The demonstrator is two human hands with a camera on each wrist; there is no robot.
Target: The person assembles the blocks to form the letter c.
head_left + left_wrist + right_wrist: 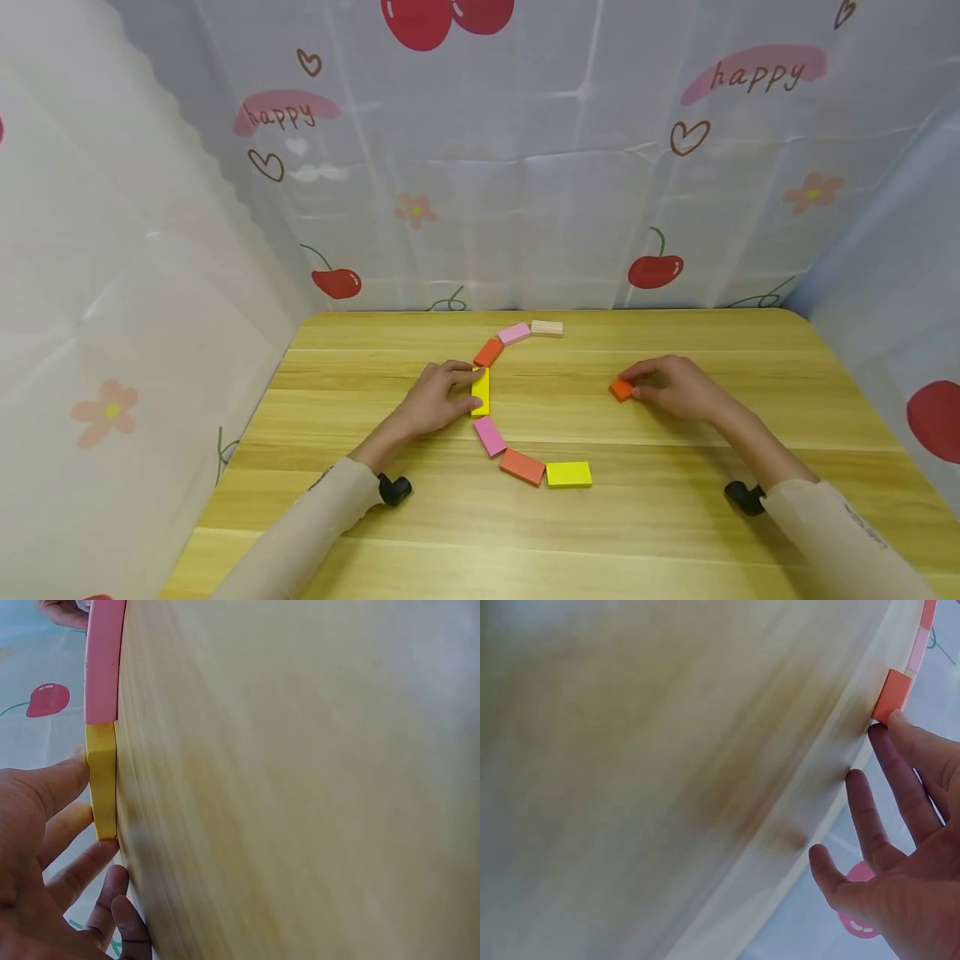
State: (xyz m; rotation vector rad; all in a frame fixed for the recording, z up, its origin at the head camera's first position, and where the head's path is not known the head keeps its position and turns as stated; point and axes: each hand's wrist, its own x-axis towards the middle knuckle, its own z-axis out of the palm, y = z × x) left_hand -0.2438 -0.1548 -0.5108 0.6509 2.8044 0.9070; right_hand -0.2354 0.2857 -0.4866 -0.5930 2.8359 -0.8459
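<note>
My left hand (435, 400) pinches a flat yellow block (481, 392) on the wooden table, thumb near its closer end and fingers at its far end. In the left wrist view the same yellow block (103, 780) meets a pink block (105, 664). Farther right, my right hand (678, 388) holds a small orange block (619, 390) between thumb and fingertips, low at the tabletop. The right wrist view shows that orange block (892, 696) at the thumb tip, with the other fingers spread. The yellow block belongs to a curved row open to the right.
Beyond the yellow block the row runs through an orange-red block (488, 352), a light pink block (513, 334) and a plain wood block (547, 329). Nearer me come a pink block (490, 437), a coral block (522, 467) and another yellow block (568, 475). Printed curtains surround the table (675, 533).
</note>
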